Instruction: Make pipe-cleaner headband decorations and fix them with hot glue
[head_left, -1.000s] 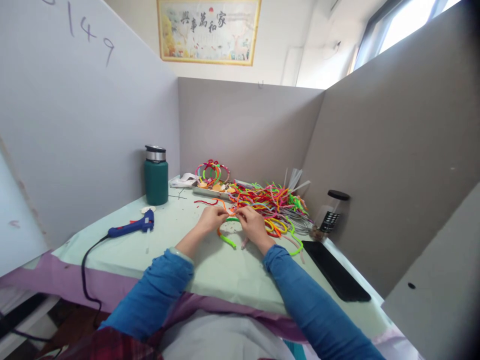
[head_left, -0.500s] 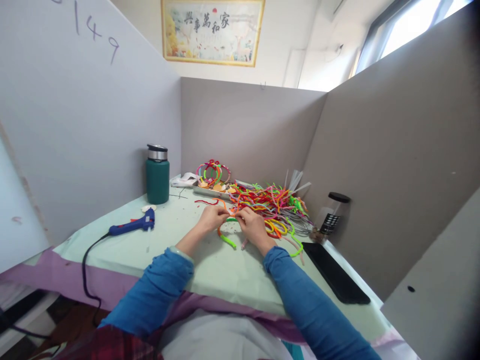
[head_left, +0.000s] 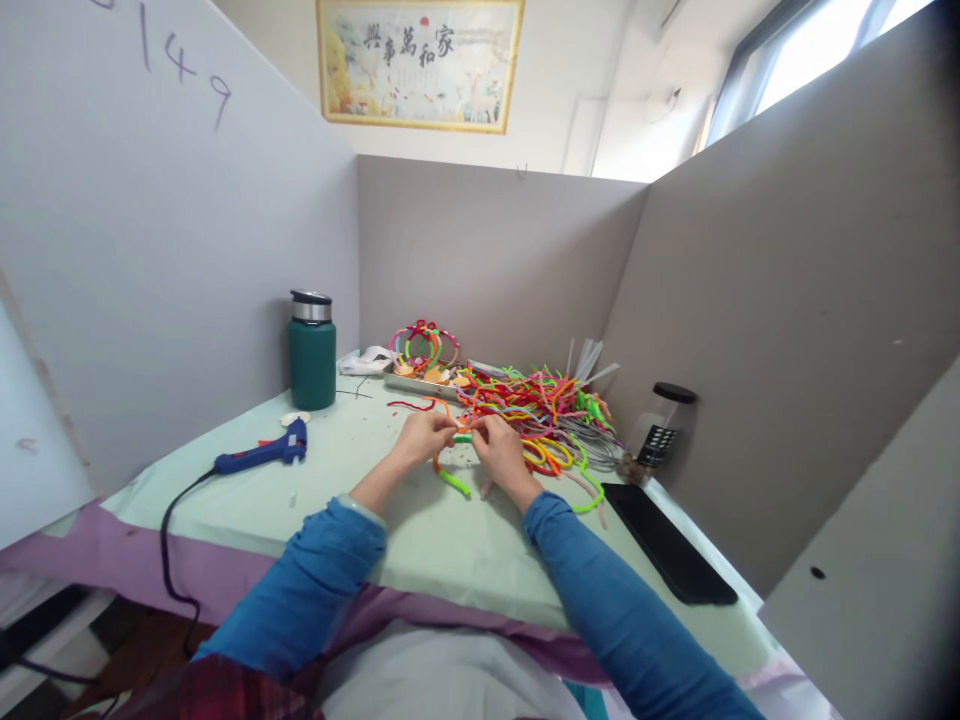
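In the head view, my left hand point(head_left: 425, 437) and my right hand point(head_left: 499, 450) are close together above the middle of the table. Both pinch an orange pipe cleaner point(head_left: 463, 427) between thumb and fingertips. The strand spans the small gap between them. Under it, a curved band wrapped in green and orange point(head_left: 454, 484) hangs down from between the hands, its bright green end lowest. Whether my fingers also grip this band is hard to make out. A pale pink end point(head_left: 486, 489) shows beneath my right hand.
Loose coloured pipe cleaners point(head_left: 551, 405) lie heaped behind my right hand. Further back is a metal tray point(head_left: 420, 384) with finished rings point(head_left: 424, 345). At left are a blue glue gun point(head_left: 262, 455) and a green bottle point(head_left: 312, 360); at right, a jar point(head_left: 660, 430) and black slab point(head_left: 670, 545).
Both hands stay at nearly the same place, still pinching the orange pipe cleaner. The whole view has shifted slightly. Nothing has been let go.
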